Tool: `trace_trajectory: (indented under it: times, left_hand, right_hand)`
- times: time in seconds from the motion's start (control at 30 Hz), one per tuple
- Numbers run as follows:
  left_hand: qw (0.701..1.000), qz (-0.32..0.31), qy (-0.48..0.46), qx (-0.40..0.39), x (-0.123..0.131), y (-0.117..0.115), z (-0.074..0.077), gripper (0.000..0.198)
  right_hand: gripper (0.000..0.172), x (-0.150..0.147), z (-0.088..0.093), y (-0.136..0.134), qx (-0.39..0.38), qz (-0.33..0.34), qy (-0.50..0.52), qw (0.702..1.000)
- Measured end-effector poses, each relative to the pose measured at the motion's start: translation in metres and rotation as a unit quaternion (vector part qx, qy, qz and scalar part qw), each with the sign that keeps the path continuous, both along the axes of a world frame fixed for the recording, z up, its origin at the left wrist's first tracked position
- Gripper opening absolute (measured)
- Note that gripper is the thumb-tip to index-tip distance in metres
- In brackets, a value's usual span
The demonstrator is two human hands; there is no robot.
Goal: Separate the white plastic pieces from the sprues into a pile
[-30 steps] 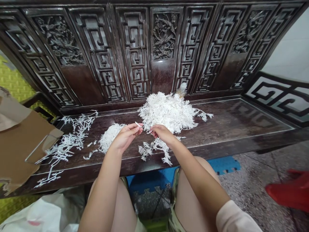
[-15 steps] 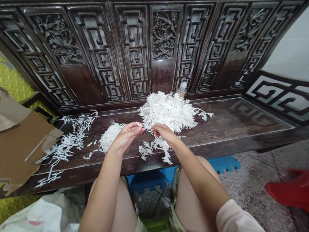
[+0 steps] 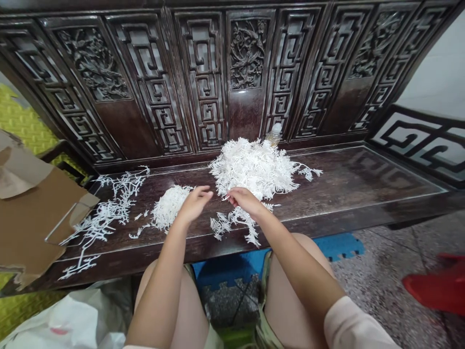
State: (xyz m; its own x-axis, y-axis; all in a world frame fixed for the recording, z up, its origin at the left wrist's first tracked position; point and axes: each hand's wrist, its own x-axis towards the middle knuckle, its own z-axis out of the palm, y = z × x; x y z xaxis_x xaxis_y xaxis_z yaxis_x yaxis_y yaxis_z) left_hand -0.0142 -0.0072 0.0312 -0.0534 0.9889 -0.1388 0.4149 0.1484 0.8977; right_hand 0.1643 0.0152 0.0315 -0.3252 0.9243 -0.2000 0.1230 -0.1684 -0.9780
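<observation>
My left hand [image 3: 195,203] hovers over the bench seat with thumb and fingers apart, and no piece shows in it. Just to its right, my right hand [image 3: 244,199] is closed in a pinch on a small white plastic piece [image 3: 225,198], whose tip sticks out at the fingertips. Behind the right hand rises a large pile of white branched plastic pieces [image 3: 254,162]. A smaller white pile [image 3: 169,206] lies beside my left hand, partly hidden by it. A few loose white sprigs [image 3: 250,225] lie near the seat's front edge, below the right hand.
Bare white branching stems [image 3: 112,208] spread over the left of the dark wooden bench [image 3: 345,179]. Torn cardboard [image 3: 32,218] overlaps its left end. A capped bottle [image 3: 275,133] stands behind the big pile, against the carved backrest [image 3: 247,111]. A red object [image 3: 436,288] is at right.
My left hand has opened, and the white piece at its fingertips is gone from view. The right hand keeps its pinch in nearly the same place. The view has shifted slightly.
</observation>
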Motion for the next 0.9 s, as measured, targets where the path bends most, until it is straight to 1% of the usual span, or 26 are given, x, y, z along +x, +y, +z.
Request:
trace_trajectory:
  times: [0.03,0.07,0.1,0.13,0.2,0.3,0.37,0.47,0.57,0.63,0.67,0.7,0.73,0.77,0.8,0.83,0.9]
  left_hand:
    - [0.999,-0.045,-0.025,0.004,0.012,-0.002,-0.001,0.047]
    - [0.996,-0.076,-0.044,0.01,0.023,-0.004,-0.002,0.043]
    - [0.994,-0.092,-0.058,0.015,0.032,-0.005,-0.003,0.038]
    - [0.993,-0.094,-0.068,0.02,0.038,-0.005,-0.005,0.034]
    - [0.994,-0.081,-0.074,0.026,0.043,-0.005,-0.007,0.03]
    - [0.997,-0.054,-0.043,0.025,0.039,-0.004,-0.006,0.028]
    - [0.998,-0.051,-0.018,0.025,0.034,-0.004,-0.002,0.027]
    - [0.997,-0.071,0.0,0.024,0.03,-0.006,0.003,0.027]
    - [0.994,-0.111,0.016,0.0,0.026,-0.007,0.004,0.027]
    - [0.991,-0.132,0.036,-0.013,0.016,-0.006,0.002,0.027]
    - [0.991,-0.126,0.053,-0.012,0.008,-0.005,0.002,0.027]
    - [0.992,-0.102,0.077,-0.006,-0.003,-0.004,0.001,0.026]
    - [0.992,-0.059,0.111,0.004,-0.017,-0.002,0.0,0.025]
    - [0.988,0.002,0.151,0.015,-0.033,0.0,0.0,0.023]
    - [0.978,0.077,0.192,0.026,-0.051,0.002,-0.001,0.023]
    - [0.959,0.161,0.23,0.034,-0.07,0.003,-0.003,0.023]
    - [0.906,0.331,0.262,0.042,-0.108,0.002,-0.01,0.028]
  right_hand:
    - [0.018,0.0,0.0,0.0,0.003,0.0,0.002,1.0]
    - [0.018,0.0,0.0,0.0,0.005,0.002,0.003,1.0]
    - [0.017,0.001,0.0,0.001,0.008,0.004,0.003,1.0]
    - [0.017,0.002,0.0,0.001,0.013,0.004,-0.001,1.0]
    - [0.017,0.004,0.0,0.002,0.026,0.005,-0.015,1.0]
    - [0.02,0.006,-0.001,0.004,0.054,0.019,-0.03,0.998]
    - [0.023,0.007,-0.001,0.004,0.075,0.026,-0.039,0.996]
    - [0.025,0.009,-0.001,0.005,0.082,0.033,-0.061,0.994]
    - [0.024,0.013,0.002,0.007,0.068,0.035,-0.073,0.994]
    - [0.023,0.017,0.003,0.009,0.067,0.025,-0.077,0.994]
    - [0.023,0.018,0.004,0.009,0.07,0.019,-0.08,0.994]
    - [0.024,0.02,0.004,0.01,0.073,0.013,-0.084,0.994]
    - [0.024,0.021,0.005,0.01,0.077,0.009,-0.089,0.993]
    - [0.024,0.022,0.006,0.01,0.082,0.007,-0.095,0.992]
    - [0.024,0.022,0.008,0.009,0.087,0.006,-0.103,0.991]
    - [0.024,0.022,0.009,0.008,0.09,0.007,-0.114,0.989]
    - [0.023,0.021,0.014,0.006,0.088,0.008,-0.138,0.987]
